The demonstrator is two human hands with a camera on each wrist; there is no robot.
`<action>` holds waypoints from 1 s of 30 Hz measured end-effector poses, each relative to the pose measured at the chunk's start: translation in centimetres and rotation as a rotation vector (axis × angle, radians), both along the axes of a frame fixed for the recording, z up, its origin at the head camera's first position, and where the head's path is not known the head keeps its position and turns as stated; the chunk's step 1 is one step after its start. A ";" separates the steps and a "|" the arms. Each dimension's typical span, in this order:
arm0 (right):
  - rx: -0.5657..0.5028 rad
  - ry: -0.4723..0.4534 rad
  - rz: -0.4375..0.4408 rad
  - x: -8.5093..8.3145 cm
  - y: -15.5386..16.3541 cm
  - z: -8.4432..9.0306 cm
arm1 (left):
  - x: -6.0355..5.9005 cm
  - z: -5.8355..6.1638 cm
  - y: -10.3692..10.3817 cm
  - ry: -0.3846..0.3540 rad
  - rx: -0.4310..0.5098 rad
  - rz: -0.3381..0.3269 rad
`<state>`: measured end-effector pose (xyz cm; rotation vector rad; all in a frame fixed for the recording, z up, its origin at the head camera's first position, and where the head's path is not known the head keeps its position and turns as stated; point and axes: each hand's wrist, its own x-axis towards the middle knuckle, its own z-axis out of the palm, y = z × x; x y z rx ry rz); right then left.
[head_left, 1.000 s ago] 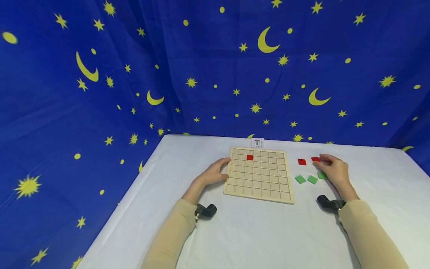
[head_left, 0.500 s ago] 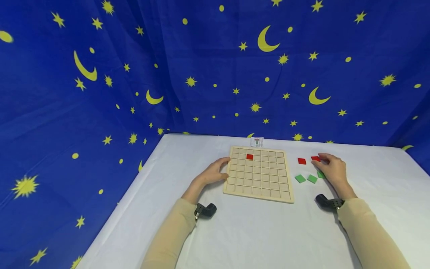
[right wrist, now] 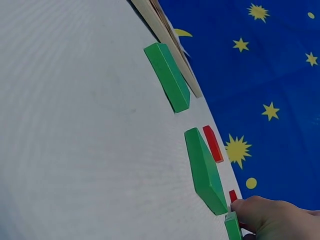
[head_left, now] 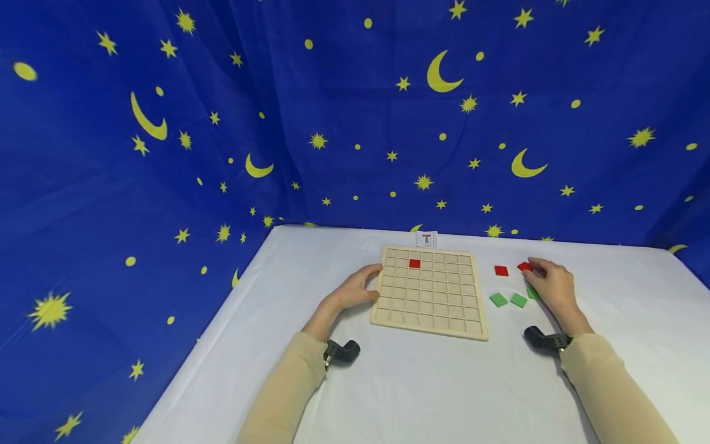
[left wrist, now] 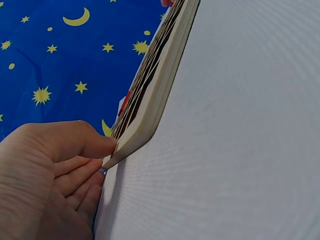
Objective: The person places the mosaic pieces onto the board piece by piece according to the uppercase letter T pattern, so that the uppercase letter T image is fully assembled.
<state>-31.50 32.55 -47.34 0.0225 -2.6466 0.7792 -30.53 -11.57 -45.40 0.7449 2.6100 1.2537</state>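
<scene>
A light wooden grid board [head_left: 426, 304] lies on the white-covered table, with one red square tile [head_left: 415, 264] in a cell near its far side. My left hand [head_left: 350, 291] rests at the board's left edge, thumb and fingertips spread along it and touching the wood. To the right of the board, my right hand [head_left: 554, 286] pinches a red tile [head_left: 522, 266] between thumb and forefinger, close over the table. Beside it lies another red tile [head_left: 501, 271]. In the right wrist view only a small piece of the pinched tile [right wrist: 233, 195] shows past the fingers.
Nearer than the red tiles, green tiles [head_left: 498, 300] lie in a row, one partly hidden by my right hand. A small printed card [head_left: 426, 239] with a coloured pattern sits behind the board. A blue star-patterned cloth [head_left: 355, 111] hangs behind the table.
The red tile at my right fingertips has turned a little, now angled like a diamond. My left hand stays at the board's edge. The head view has shifted slightly.
</scene>
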 end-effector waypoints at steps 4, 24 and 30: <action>-0.002 0.007 -0.016 0.1 0.2 0.0 | 0.0 0.1 0.1 0.005 -0.014 0.001; -0.199 0.049 -0.138 0.4 -0.5 1.3 | 0.0 0.2 -0.1 0.005 -0.027 -0.003; -0.288 0.038 -0.107 -1.5 -0.2 2.7 | 0.1 0.0 0.0 0.004 -0.014 -0.007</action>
